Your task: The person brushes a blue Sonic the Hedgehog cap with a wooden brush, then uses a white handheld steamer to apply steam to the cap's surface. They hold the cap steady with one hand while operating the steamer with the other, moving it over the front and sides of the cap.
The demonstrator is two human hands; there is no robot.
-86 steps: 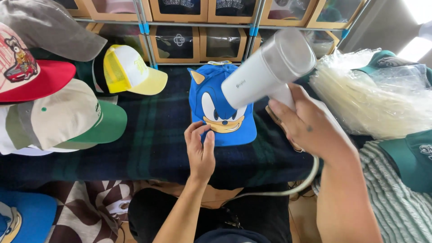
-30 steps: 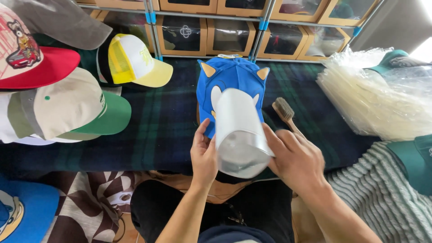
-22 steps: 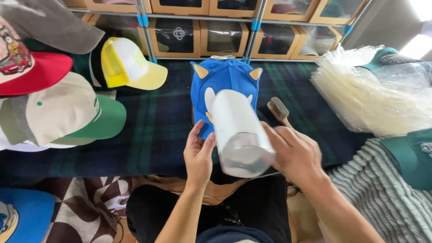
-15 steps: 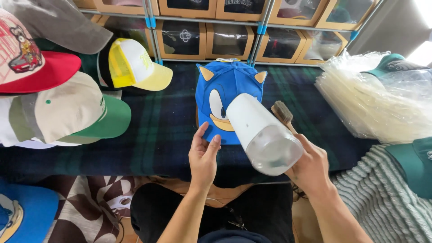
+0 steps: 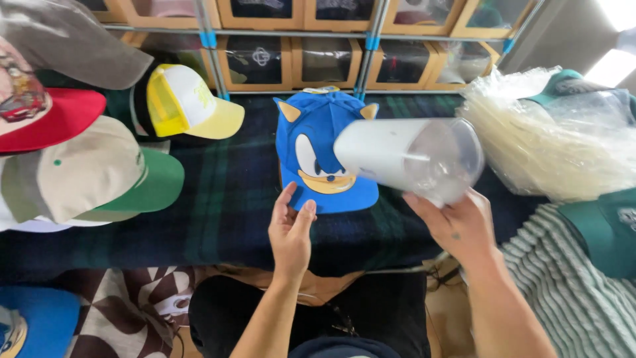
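At the far left, a red-brimmed cap lies under a grey-brown cap, and below them sits a beige cap with a green brim. A blue cap shows at the bottom-left corner, next to a brown-and-white patterned cloth. Further right rests a yellow-and-white mesh cap — five caps on this side.

All of them lie on a dark plaid blanket, and in the middle of it stands the blue character cap, with pointed ears and cartoon eyes, brim toward the person. The left hand is open, fingers straight, its fingertips just at the brim's edge, holding nothing.

The right hand is closed around the handle of a white handheld appliance, whose wide round barrel lies sideways across the blue cap's right side and hides part of it. A cord runs below the blanket's edge.

Behind, brown storage boxes line a shelf. To the right lies a heap of clear plastic bags, with two green caps — one bagged on top, one at the edge — and a striped cloth.
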